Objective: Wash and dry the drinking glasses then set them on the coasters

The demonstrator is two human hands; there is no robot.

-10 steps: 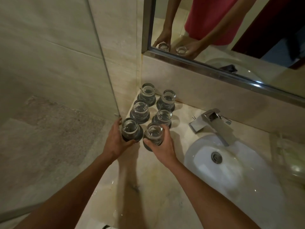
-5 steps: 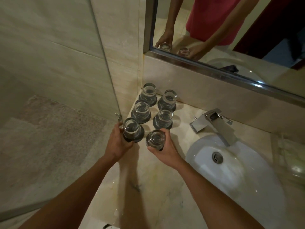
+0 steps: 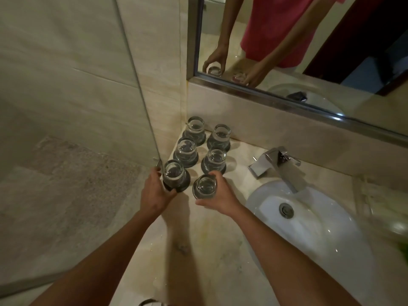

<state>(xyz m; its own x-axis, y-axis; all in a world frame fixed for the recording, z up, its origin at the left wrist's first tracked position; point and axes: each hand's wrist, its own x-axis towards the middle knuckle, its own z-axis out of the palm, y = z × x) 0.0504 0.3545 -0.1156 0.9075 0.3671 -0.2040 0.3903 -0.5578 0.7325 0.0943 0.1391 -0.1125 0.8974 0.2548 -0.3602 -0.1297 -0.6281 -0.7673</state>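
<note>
1. Lowest in the frame, two bare forearms run up from the bottom edge to the middle, over the pale stone counter (image 3: pixel 198 257).
2. At centre, the right hand (image 3: pixel 223 197) curls its fingers round a glass (image 3: pixel 204 187), thumb below, the glass tipped a little toward the camera; no coaster shows beneath it, so it looks lifted clear.
3. Just left of it, the left hand (image 3: pixel 154 193) wraps its fingers round the near-left glass (image 3: pixel 174 173), which sits on its dark coaster (image 3: pixel 186 184).
4. My judgement: this is the start of the washing step, with glasses being picked out of the set. The next move calls for carrying the lifted glass right, to the basin (image 3: pixel 309 221) under the tap (image 3: pixel 278 166), without knocking its neighbours.
5. Above the hands, four more glasses (image 3: pixel 215 159) stand in two rows on coasters, running back into the corner by the wall.
6. Furthest, in the upper right, the mirror (image 3: pixel 309 51) reflects both hands holding glasses.
</note>
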